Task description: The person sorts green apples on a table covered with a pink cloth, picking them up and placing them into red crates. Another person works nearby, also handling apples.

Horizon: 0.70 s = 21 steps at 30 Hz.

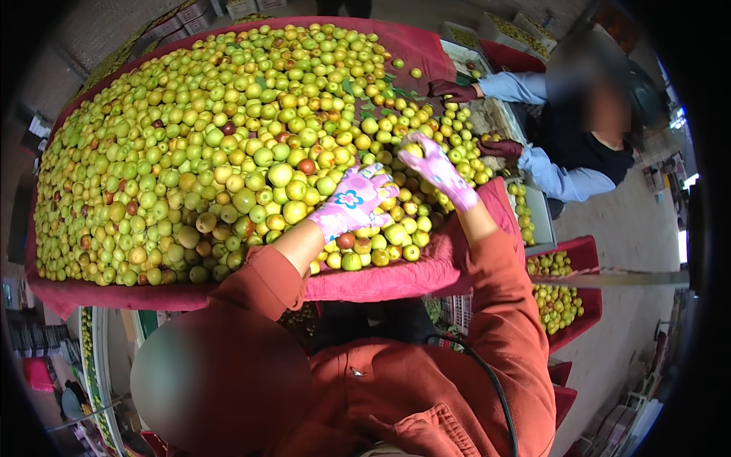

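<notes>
A wide heap of green-yellow fruits, seemingly jujubes [280, 174], covers a table draped in red cloth [388, 281]. My left hand [355, 203], in a pink flowered glove, rests palm down on the fruits near the table's front edge, its fingers spread. To its right, my right hand [437, 165], gloved alike, has its thumb and fingers around a yellow-green fruit [412, 150] just above the heap. Some fruits are brown or reddish, such as the red one [306, 166] left of my hands. Green leaves [368, 108] lie among the fruits farther back.
A co-worker in dark gloves [502, 148] reaches onto the heap's right end, beside a metal-edged chute [539, 220]. Red-lined bins [594, 311] of fruit stand at the lower right. Cartons [191, 17] stand behind the table, and a rail [622, 279] runs at right.
</notes>
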Each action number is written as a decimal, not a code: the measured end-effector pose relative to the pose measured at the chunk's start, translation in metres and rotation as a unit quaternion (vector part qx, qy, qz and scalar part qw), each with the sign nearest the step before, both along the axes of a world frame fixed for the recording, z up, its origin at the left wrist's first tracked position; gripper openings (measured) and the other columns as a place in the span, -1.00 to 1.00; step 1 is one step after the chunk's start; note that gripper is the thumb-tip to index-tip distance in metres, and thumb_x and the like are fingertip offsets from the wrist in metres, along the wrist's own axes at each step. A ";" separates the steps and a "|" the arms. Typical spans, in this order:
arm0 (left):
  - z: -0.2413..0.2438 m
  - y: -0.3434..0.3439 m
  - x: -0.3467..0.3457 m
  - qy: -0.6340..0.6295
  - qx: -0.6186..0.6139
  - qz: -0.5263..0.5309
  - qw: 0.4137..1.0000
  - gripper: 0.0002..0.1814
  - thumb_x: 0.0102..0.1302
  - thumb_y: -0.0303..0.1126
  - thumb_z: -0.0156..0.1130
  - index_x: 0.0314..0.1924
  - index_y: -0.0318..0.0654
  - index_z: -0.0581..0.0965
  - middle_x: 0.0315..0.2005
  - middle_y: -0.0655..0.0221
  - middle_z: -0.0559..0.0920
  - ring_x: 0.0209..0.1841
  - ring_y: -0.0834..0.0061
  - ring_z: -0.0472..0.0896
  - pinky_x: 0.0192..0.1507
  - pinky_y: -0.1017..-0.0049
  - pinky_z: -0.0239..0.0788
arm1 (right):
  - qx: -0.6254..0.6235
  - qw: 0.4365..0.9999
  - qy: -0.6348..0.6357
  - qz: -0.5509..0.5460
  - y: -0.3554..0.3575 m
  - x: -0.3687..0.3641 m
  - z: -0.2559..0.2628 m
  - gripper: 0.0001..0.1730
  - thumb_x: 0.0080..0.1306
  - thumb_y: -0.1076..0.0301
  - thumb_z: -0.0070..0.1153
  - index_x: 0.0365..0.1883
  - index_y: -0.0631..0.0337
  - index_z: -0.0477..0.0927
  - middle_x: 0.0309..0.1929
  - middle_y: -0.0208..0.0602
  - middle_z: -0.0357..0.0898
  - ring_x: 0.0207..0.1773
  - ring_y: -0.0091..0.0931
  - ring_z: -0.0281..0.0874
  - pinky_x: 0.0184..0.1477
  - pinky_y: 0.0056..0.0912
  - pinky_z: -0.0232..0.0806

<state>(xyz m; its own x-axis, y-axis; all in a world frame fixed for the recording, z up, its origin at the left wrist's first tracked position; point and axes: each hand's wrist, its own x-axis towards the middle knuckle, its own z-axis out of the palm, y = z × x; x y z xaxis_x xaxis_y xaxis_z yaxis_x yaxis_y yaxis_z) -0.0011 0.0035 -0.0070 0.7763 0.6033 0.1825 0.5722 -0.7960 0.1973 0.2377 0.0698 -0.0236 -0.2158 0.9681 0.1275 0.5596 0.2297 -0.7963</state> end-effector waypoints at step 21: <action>0.007 -0.005 -0.005 0.010 -0.039 0.017 0.999 -0.37 0.21 0.04 0.37 0.25 0.02 0.54 0.26 0.16 0.49 0.44 0.00 0.28 0.37 0.03 0.17 | 0.083 0.503 0.733 -0.450 -0.389 0.262 -0.039 -0.43 0.54 0.10 -0.13 0.33 0.36 0.42 0.34 0.00 0.47 0.35 -0.16 0.46 0.26 -0.08 0.47</action>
<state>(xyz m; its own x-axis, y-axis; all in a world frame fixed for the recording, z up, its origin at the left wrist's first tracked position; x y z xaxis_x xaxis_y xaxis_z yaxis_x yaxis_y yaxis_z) -0.0060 -0.0018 -0.0003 0.7582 0.6412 0.1184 0.6032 -0.7587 0.2461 0.4997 -0.3196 -0.0623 0.7444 0.5391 -0.3940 -0.6645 0.5400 -0.5166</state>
